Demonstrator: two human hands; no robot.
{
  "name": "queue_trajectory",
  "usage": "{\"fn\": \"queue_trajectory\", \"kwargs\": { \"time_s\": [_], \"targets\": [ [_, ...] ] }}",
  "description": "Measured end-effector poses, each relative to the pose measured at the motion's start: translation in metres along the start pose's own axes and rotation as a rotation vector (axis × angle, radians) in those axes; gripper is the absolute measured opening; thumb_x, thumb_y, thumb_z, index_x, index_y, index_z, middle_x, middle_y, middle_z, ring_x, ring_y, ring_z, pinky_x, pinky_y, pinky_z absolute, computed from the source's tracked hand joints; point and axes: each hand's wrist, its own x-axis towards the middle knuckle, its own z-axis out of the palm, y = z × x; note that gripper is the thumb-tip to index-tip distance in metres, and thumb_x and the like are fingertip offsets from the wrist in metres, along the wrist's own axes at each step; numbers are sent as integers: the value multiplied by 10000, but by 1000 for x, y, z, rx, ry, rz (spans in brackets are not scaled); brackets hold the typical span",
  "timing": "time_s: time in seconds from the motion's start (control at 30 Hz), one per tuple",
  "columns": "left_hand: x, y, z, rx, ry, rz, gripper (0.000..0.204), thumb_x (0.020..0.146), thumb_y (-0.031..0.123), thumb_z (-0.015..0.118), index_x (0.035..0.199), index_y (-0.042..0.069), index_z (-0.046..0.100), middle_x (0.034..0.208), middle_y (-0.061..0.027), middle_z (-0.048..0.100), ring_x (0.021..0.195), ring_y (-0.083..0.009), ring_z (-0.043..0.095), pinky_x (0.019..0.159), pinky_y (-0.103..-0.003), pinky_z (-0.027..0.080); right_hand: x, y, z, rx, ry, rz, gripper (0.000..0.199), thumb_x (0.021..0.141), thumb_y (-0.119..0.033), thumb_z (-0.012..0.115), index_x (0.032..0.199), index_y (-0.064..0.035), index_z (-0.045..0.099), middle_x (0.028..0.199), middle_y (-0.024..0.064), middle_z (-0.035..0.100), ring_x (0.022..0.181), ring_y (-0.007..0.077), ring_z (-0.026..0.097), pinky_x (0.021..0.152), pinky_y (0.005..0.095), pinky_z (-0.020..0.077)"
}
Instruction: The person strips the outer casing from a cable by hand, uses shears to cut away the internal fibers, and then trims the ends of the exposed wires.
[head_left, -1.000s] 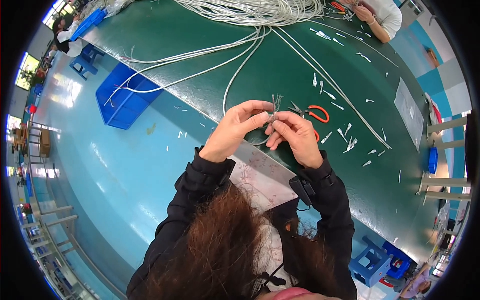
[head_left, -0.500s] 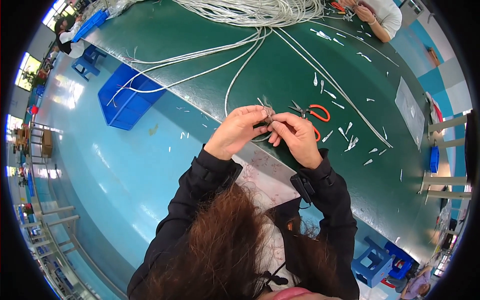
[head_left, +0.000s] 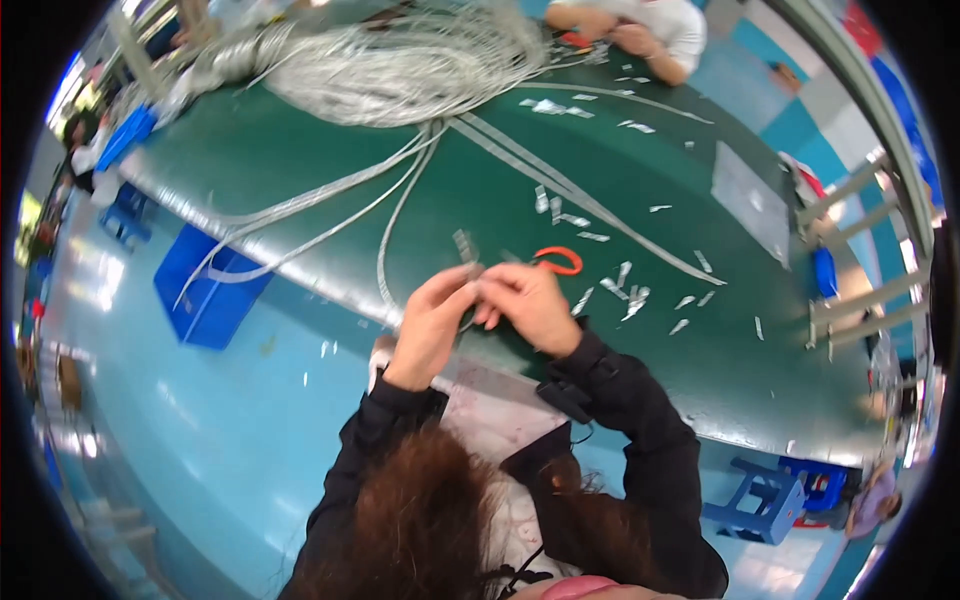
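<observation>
A cable end [head_left: 464, 247] rises, blurred but seemingly already bared, from between the left hand [head_left: 432, 322] and right hand [head_left: 535, 306], each pinched nearly closed on it, orange-handled pliers [head_left: 566, 252] just beyond the right, other cables [head_left: 338, 186] beyond the left lying unhandled.
</observation>
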Motion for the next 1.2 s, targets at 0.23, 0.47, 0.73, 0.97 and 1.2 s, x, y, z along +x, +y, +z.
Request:
{"fn": "queue_trajectory", "kwargs": {
  "time_s": [0.23,0.47,0.73,0.97,1.2],
  "targets": [
    [-1,-8,-9,-170,101,96,196,922,53,549,1108,-5,575,1016,-98,618,903,-162,594,832,-288,479,-14,-19,-32,-990,312,-483,209,800,-116,673,967,-8,607,869,105,601,775,233,600,639,306,508],
    [4,-2,-1,-66,43,48,179,903,29,568,1081,13,573,991,-102,617,867,-166,585,783,-289,488,-23,-12,-51,-1228,242,-293,260,723,-132,705,925,-19,587,884,114,542,870,306,528,795,388,445],
    [-1,5,-3,-33,87,88,213,895,25,583,1107,7,579,954,-104,637,804,-139,567,719,-251,463,-17,-2,-51,-1339,211,-283,196,708,-82,649,870,-5,572,834,106,538,812,286,541,680,392,464],
    [-4,10,-9,-34,90,105,220,895,30,587,1112,-3,576,960,-106,633,788,-130,555,704,-242,456,-14,5,-50,-1322,238,-433,208,712,-66,634,903,-15,567,866,115,566,772,282,570,625,380,478],
    [-5,19,-7,-61,159,68,227,901,29,578,1114,-48,576,950,-121,644,761,-105,550,664,-222,454,-9,0,-46,-1113,319,-403,348,728,-44,647,1061,-20,553,931,149,569,744,326,606,632,386,491]
  ]
}}
